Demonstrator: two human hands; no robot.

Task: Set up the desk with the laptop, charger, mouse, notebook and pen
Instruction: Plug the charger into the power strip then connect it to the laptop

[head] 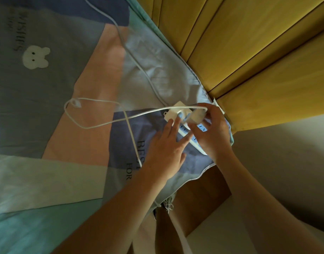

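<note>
The right hand hides much of the power strip, perhaps its sockets.

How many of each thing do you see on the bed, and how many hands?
Hands: 2, left hand and right hand
Chargers: 1, charger
Power strips: 1, power strip
White cables: 2, charger cable and strip cable
Bunny pictures: 1, bunny
Total: 7
</note>
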